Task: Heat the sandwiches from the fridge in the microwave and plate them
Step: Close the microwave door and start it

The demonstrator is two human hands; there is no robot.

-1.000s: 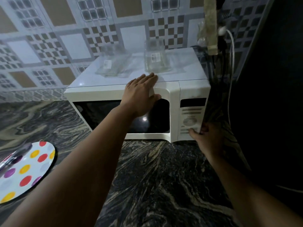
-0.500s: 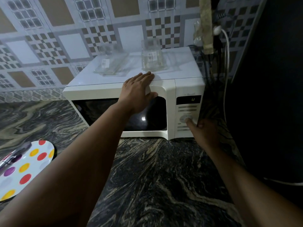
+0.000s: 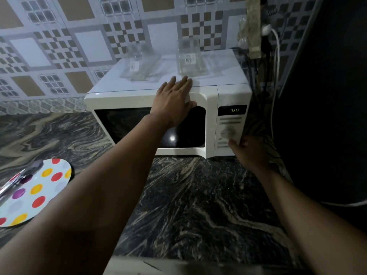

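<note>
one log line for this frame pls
left hand: flat on shut white microwave door | right hand: at round dial | polka-dot plate: on counter

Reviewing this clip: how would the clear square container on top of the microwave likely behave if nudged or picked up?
The clear container looks rigid, thin-walled and empty, so probably light. Standing upright on the microwave's smooth white top, it would likely slide rather than grip. It is taller than wide, so a high push might tip it.

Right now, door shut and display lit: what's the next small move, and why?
Probably turn the dial to set the time. The right hand has a fingertip at its lower edge, the display shows only faint digits, and the left hand lies flat on the microwave door.
</note>
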